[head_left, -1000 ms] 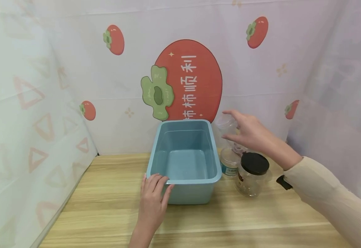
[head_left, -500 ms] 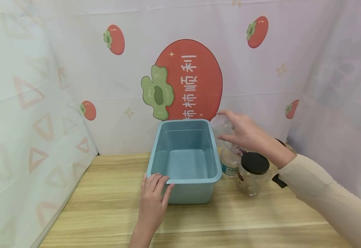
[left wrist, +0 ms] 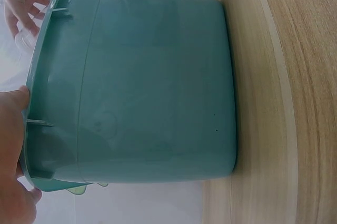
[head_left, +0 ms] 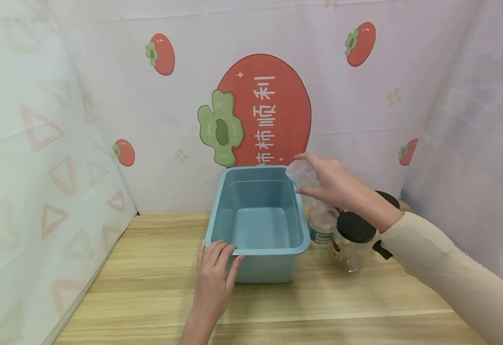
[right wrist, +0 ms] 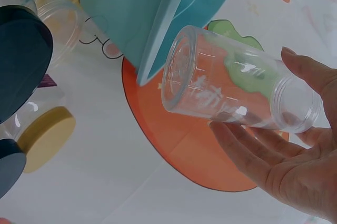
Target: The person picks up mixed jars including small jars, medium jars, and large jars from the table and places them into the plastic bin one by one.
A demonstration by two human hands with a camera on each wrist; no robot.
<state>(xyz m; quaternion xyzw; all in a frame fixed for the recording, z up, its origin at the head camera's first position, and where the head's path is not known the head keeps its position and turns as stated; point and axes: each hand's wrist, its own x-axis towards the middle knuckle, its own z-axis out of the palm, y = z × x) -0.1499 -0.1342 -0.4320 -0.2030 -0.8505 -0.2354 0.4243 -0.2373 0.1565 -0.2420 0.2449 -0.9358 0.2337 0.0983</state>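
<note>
A light blue plastic bin [head_left: 264, 268] stands on the table, its inside bare. My left hand [head_left: 212, 278] holds its near left corner, fingers over the rim and thumb on the outer side; the left wrist view shows the bin's outer wall [left wrist: 152, 87]. My right hand [head_left: 335, 184] grips a clear plastic jar [head_left: 304, 175] above the bin's far right rim, overlapping that rim in the head view. In the right wrist view the see-through jar [right wrist: 226, 81] lies tilted sideways between thumb and fingers, its threaded neck towards the palm.
Right of the bin stand a clear jar with a black lid [head_left: 356, 227], a low jar with a teal label [head_left: 320, 235] and another black lid [head_left: 388, 197]. A yellow-lidded jar [right wrist: 50, 137] shows in the right wrist view. A printed curtain [head_left: 169, 110] hangs behind.
My right hand has carried the clear jar left, from above the other jars to the bin's far right rim. My left hand has stayed on the bin's corner.
</note>
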